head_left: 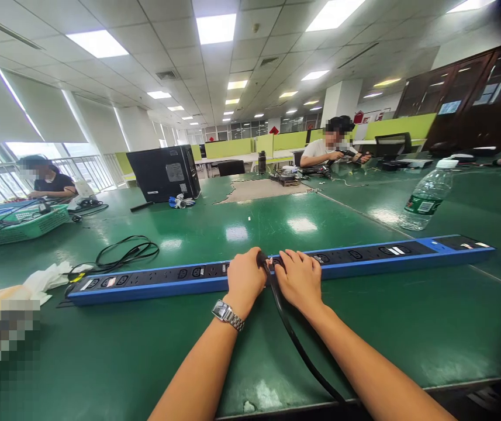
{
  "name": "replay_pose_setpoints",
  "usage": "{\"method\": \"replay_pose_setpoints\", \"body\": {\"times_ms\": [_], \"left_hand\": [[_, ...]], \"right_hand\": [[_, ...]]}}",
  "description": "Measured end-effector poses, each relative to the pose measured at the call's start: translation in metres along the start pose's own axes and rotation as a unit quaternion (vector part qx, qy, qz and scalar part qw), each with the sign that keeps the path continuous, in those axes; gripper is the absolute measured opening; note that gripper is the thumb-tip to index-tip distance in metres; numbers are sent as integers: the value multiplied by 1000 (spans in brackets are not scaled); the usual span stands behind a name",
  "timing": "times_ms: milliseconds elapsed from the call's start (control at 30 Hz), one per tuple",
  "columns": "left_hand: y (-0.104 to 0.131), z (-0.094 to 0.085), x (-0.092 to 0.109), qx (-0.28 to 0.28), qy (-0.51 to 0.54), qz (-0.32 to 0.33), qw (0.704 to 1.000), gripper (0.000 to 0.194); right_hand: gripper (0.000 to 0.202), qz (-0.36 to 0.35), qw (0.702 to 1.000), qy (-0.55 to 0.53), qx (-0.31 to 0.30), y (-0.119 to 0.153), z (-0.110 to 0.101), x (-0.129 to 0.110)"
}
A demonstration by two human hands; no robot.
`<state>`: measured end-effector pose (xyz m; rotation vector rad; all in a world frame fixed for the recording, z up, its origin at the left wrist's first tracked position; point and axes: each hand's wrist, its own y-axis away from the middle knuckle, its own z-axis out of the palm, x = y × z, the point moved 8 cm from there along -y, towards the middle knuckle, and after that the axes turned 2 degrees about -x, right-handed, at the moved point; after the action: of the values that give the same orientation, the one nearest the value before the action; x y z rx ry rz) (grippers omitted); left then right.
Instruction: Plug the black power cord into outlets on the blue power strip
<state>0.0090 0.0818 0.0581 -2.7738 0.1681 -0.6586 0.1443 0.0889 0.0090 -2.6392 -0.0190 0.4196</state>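
Since the long blue power strip (208,285) lies crosswise in front of you on the green worktop (166,362), check it from the L end. There, mind the looped black cord (130,261) just behind the strip & the white crumpled wrapping (51,278) near its tip; if either got under the strip, it'd likely rock. Next, your L hand (246,275), wrist w/ the metal watch (228,314), is over the strip's mid-section, fingers curled in beside the end of the thick black cable (294,338). Fingertips are hidden, so can't tell if it's clamped on the cable end or just braced. Best to grip the stiff end, not the flexible run, & push or pull straight, w/o twisting. B/w your wrists the cable drops toward the near edge; leave slack, as a tug could skew the end. Your R hand (299,279), just R of it, lies palm-down, fingers bent over the strip; exact hold can't be told. Use it as the anchor: press flat, evenly. Farther R, the strip passes near the clear bottle (425,196), so avoid swinging that end.
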Motion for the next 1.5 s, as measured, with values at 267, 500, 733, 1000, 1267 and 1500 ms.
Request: {"method": "replay_pose_setpoints", "body": {"times_ms": [267,500,733,1000,1267,1500], "left_hand": [[-3,5,7,2,51,23,998,23],[1,10,7,10,86,8,996,29],[8,16,5,24,80,-7,996,32],[6,23,-1,23,83,15,996,34],[-4,16,2,-4,42,41,998,34],[0,14,3,-13,87,30,996,31]], "right_hand": [[43,0,1000,2,8,0,0,-1],[46,-1,1000,5,-9,2,-2,-3],[44,-5,1000,17,0,1,3,-1],[44,-12,1000,9,3,1,5,2],[45,-2,1000,2,-4,1,2,0],[44,-9,1000,0,12,1,2,0]]}}
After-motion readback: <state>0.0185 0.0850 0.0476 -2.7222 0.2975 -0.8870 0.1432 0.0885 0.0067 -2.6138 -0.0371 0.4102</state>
